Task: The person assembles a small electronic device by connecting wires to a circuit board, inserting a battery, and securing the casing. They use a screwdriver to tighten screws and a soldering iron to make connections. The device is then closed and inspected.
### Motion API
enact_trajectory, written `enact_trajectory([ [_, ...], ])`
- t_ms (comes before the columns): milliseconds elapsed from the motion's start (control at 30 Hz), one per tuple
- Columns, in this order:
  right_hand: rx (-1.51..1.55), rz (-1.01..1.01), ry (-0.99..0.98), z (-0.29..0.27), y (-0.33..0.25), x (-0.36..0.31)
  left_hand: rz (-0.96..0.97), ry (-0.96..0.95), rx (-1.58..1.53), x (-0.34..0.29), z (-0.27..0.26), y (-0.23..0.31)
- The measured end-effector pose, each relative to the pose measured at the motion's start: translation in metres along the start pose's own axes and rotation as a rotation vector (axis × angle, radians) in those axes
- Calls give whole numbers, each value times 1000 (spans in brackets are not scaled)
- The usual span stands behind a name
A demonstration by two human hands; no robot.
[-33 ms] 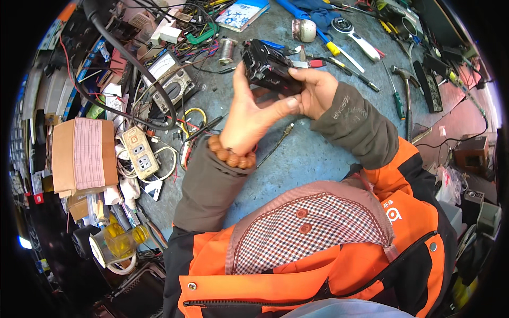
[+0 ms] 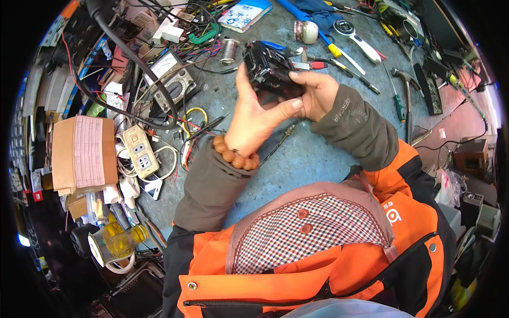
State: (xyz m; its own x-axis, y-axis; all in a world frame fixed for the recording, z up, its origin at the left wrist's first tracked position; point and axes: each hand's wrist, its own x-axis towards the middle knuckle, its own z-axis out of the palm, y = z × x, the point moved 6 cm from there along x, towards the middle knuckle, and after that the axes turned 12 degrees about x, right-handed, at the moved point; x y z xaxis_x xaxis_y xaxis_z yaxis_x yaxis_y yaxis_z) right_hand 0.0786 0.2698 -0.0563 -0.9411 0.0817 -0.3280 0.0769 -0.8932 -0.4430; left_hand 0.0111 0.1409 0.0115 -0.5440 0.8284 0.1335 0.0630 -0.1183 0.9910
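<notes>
A black boxy device (image 2: 271, 71), its exact kind unclear, is held up above the blue-grey bench between both hands. My left hand (image 2: 252, 116), with a wooden bead bracelet at the wrist, grips its left side; the thumb reaches across below it and some fingers are hidden behind. On the right side my right hand (image 2: 318, 91) holds the device, its thumb on the near right corner and its fingers curled underneath. Near the device lie a solder spool (image 2: 229, 51) and a red-tipped cable (image 2: 318, 65). Below the hands a thin dark cable (image 2: 281, 142) rests on the bench.
An analog multimeter (image 2: 175, 82), tangled wires and a power strip (image 2: 140, 151) crowd the left. Cardboard (image 2: 66, 153) lies farther left. Toward the right are a hammer (image 2: 407, 95), a green-handled screwdriver (image 2: 398, 106) and a white-handled tool (image 2: 363, 46). A notebook (image 2: 245, 15) lies at the back.
The device has tilted and shifted very slightly, its near end a little lower. My left hand and wrist have moved slightly to the right; the right hand has barely moved.
</notes>
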Motion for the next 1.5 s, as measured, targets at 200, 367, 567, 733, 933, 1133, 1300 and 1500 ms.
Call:
enact_trajectory([
  [200,-552,127,73,14,0,-15,-118,198,-34,-4,-25,-8],
  [367,-1097,-29,98,15,-32,-27,-311,94,-93,-22,-56,8],
  [567,-665,135,-244,33,12,-30,-448,-153,-132,-51,-55,-6],
  [733,-637,14,-54,35,22,-29,-332,23,112,-48,-65,-5],
  [933,-881,-372,10,36,38,-30,-12,46,1032,-56,-36,25],
  [1133,-1118,-118,-255,47,41,-41,16,-6,1041,-62,-39,28],
  [1300,-1275,187,-177,52,22,-33,-102,-24,1150,-61,-51,36],
  [1500,-1646,-646,38,71,-49,48,-92,-40,1162,-55,-45,31],
])
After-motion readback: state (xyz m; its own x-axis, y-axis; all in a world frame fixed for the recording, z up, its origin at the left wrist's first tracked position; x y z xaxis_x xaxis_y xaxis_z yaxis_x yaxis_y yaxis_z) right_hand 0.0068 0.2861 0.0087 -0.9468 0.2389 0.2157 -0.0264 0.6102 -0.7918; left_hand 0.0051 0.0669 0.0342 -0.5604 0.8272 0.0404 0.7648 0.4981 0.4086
